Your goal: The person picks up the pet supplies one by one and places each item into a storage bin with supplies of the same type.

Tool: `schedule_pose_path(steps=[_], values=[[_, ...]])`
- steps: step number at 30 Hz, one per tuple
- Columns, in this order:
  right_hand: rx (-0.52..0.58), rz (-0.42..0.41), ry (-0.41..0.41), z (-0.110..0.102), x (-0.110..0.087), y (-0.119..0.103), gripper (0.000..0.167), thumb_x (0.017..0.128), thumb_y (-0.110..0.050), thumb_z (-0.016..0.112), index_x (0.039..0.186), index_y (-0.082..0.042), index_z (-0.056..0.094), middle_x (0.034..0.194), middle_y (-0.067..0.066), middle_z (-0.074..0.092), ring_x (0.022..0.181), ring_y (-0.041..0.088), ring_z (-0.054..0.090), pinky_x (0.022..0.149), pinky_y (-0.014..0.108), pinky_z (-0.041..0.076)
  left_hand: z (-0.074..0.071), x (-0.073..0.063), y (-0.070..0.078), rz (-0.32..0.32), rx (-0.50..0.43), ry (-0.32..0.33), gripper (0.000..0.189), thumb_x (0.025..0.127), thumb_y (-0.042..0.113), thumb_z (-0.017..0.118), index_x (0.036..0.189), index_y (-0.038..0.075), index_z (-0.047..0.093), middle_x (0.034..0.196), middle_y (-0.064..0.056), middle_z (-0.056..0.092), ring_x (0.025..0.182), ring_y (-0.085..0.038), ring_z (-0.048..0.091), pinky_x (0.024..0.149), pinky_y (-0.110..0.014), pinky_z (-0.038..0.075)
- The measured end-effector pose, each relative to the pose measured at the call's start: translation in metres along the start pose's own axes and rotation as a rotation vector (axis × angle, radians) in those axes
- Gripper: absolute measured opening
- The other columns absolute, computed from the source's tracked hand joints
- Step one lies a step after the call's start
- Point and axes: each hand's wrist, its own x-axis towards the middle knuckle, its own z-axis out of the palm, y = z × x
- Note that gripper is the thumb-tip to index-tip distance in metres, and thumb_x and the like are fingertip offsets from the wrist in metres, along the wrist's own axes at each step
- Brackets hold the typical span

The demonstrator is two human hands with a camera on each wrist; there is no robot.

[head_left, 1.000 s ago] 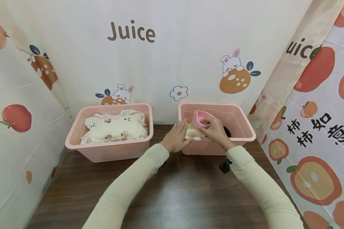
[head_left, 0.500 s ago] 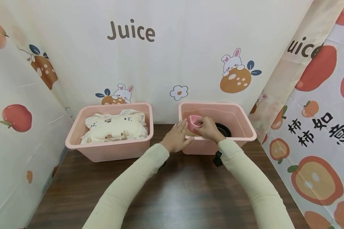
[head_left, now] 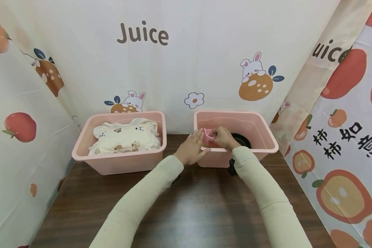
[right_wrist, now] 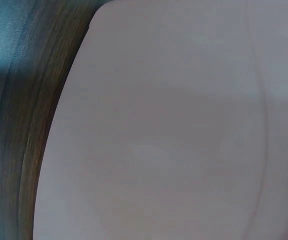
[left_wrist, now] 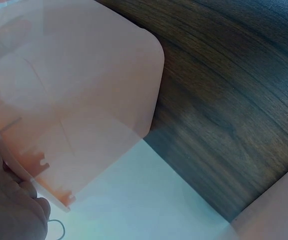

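My right hand point(head_left: 222, 137) reaches inside the right pink bin point(head_left: 266, 139) and pinches the rim of a small pink bowl-like item point(head_left: 208, 139). That item sits low in the bin's left end, partly hidden by my fingers and the front rim. My left hand point(head_left: 190, 148) rests on the bin's left front corner with its fingers straight. In the left wrist view, the left hand point(left_wrist: 16, 200) lies against the bin's rim. A round black dish-like thing point(head_left: 242, 140) is in the bin, right of my right hand. Only the bin's outer wall point(right_wrist: 159, 125) and the table show in the right wrist view.
A second pink bin point(head_left: 124, 165) stands to the left, holding a folded cream cloth point(head_left: 124, 137) with small bear prints. Both bins are on a dark wooden table point(head_left: 186, 210). Printed curtains point(head_left: 179, 51) enclose the back and sides.
My right hand has moved left and down into the bin with the pink bowl-like item. The yellow thing beneath it is now hidden, and more of the black thing shows. My left hand has stayed put.
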Motion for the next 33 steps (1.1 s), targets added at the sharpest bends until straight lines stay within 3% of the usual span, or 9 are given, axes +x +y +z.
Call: schedule_pose_path(steps=[9, 17, 24, 33], values=[[-0.093, -0.032, -0.062, -0.001, 0.005, 0.002, 0.008, 0.079, -0.004, 0.076, 0.086, 0.000, 0.072, 0.082, 0.008, 0.071, 0.078, 0.021, 0.062, 0.075, 0.038, 0.054, -0.005, -0.001, 0.003, -0.010, -0.001, -0.008, 0.077, 0.100, 0.054, 0.031, 0.150, -0.004, 0.019, 0.160, -0.016, 0.010, 0.148, -0.028, 0.008, 0.118, -0.041, 0.015], [-0.156, -0.042, -0.090, 0.002, 0.010, 0.002, 0.005, 0.077, -0.005, 0.076, 0.080, -0.003, 0.072, 0.078, 0.006, 0.069, 0.073, 0.019, 0.060, 0.071, 0.034, 0.051, -0.004, 0.001, 0.000, -0.020, 0.024, -0.021, 0.077, 0.100, 0.055, 0.029, 0.151, -0.002, 0.020, 0.161, -0.013, 0.009, 0.148, -0.027, 0.007, 0.118, -0.040, 0.014], [-0.163, 0.008, -0.164, 0.008, 0.012, 0.005, 0.005, 0.078, -0.008, 0.077, 0.078, -0.007, 0.072, 0.075, 0.003, 0.068, 0.070, 0.018, 0.058, 0.067, 0.031, 0.052, -0.003, -0.002, 0.002, -0.020, 0.001, -0.023, 0.077, 0.100, 0.055, 0.030, 0.151, -0.002, 0.019, 0.160, -0.014, 0.009, 0.147, -0.029, 0.009, 0.118, -0.041, 0.016], [-0.215, -0.059, -0.214, 0.009, 0.014, 0.006, 0.008, 0.075, -0.008, 0.078, 0.074, -0.008, 0.071, 0.069, 0.000, 0.065, 0.063, 0.014, 0.055, 0.061, 0.028, 0.048, -0.004, -0.004, 0.004, -0.024, 0.018, 0.003, 0.076, 0.100, 0.054, 0.031, 0.150, -0.002, 0.022, 0.160, -0.014, 0.011, 0.148, -0.027, 0.009, 0.118, -0.041, 0.017]])
